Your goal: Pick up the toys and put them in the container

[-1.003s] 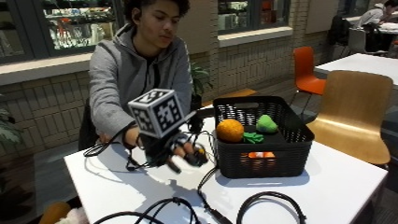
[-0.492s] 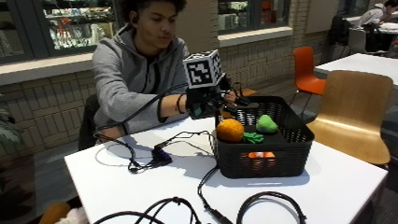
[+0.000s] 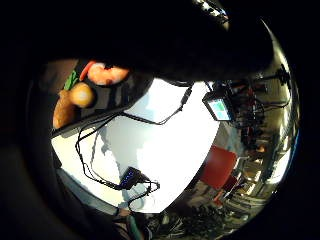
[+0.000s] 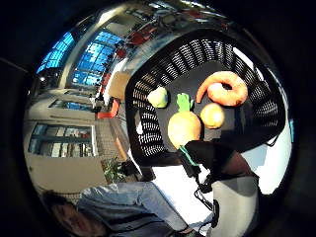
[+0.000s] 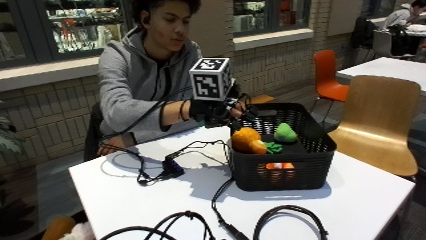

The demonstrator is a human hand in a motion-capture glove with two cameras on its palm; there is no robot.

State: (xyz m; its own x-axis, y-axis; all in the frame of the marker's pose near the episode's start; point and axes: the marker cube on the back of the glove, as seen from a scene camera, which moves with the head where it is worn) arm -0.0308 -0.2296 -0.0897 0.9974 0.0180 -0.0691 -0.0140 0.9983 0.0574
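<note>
Hand: the black-gloved right hand [image 5: 216, 112] is hovering over the near rim of the black plastic mesh basket [image 5: 313, 160], raised well above the white table [image 5: 120, 200], likely so that it clears the wall before lowering.
Fingers: I cannot tell whether they are spread, pressed together, or pinching anything; the outside view shows only the back of the glove, and the thumb-side palm view shows only a dark shape with a green edge close to the camera, which I cannot name.
Toys in the container: a round orange plush fruit with a green leafy top [image 4: 183, 127], a smaller yellow-orange ball-shaped toy [image 4: 213, 115], a curled orange shrimp-shaped toy [image 4: 224, 89] and a pale green pear-shaped toy [image 4: 158, 97] are lying on the basket floor, the first three close together, the pear apart near one wall.
Table: black cables and a small black device with a blue light [image 3: 129, 177] are lying beside the basket.
Progress: judging by these views, no toy is showing on the table, so the task is looking nearly done.
</note>
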